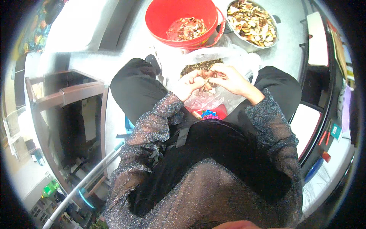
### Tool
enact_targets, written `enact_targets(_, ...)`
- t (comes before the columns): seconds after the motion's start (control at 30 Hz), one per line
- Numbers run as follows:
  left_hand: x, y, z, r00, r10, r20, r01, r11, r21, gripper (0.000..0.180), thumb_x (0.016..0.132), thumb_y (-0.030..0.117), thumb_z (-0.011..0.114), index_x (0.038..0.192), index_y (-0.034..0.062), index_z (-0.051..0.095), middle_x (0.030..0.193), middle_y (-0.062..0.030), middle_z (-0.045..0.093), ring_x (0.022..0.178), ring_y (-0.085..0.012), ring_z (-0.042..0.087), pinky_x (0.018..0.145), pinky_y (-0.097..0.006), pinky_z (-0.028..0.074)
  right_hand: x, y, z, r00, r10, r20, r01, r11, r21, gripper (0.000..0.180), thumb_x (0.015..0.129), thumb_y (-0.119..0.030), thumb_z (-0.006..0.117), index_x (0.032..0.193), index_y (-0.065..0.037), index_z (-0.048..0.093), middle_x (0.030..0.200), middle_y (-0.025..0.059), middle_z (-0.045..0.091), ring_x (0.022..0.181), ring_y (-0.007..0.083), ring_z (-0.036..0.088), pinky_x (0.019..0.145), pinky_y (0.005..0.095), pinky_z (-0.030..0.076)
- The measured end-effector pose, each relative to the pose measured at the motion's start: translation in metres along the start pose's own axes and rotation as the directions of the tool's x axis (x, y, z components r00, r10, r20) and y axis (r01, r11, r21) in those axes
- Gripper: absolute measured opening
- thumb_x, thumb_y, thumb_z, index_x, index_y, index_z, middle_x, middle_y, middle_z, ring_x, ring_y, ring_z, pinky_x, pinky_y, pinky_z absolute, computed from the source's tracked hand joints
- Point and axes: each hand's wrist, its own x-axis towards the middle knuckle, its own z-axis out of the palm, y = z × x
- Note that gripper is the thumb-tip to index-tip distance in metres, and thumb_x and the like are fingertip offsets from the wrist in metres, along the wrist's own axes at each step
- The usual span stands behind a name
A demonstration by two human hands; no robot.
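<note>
I sit with a clear plastic bag of brown dried pieces open between my knees. My left hand and my right hand meet over the bag's near edge. Both pinch one small pale piece between their fingertips. My sparkly dark sleeves run up from the lower edge to both wrists. The rest of the piece is hidden by my fingers.
A red bucket holding reddish-brown scraps stands on the floor ahead. A metal pot of tan and yellow pieces sits to its right. A dark wooden frame stands at my left, a black shelf unit at my right.
</note>
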Motion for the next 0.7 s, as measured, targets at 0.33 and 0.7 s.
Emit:
enact_targets(0.33,0.074,0.040,-0.060,0.960,0.125,-0.251,-0.057,0.963,0.262,0.032,0.090,0.017,0.057,0.116,0.0002,0.050,0.101,-0.0089,0.065,0.091,-0.0126,0.059,0.085,-0.027,0.046,0.040,0.029,-0.087,0.922,0.232,-0.309,-0.290,0.944,-0.158,0.032,0.084,-0.031,0.060,0.094,-0.001,0.062,0.079,0.0057,0.062,0.073,0.0146,0.058,0.069,0.0317,0.048)
enact_targets(0.7,0.105,0.042,-0.055,0.973,0.041,-0.228,-0.013,0.992,0.125,0.031,0.091,0.018,0.055,0.117,-0.0003,0.051,0.100,-0.0088,0.064,0.090,-0.0131,0.058,0.082,-0.027,0.045,0.135,0.140,-0.203,0.526,0.679,-0.512,-0.412,0.730,0.545,0.028,0.090,-0.026,0.057,0.100,0.000,0.059,0.076,0.0044,0.059,0.062,0.0082,0.047,0.049,0.0220,0.038)
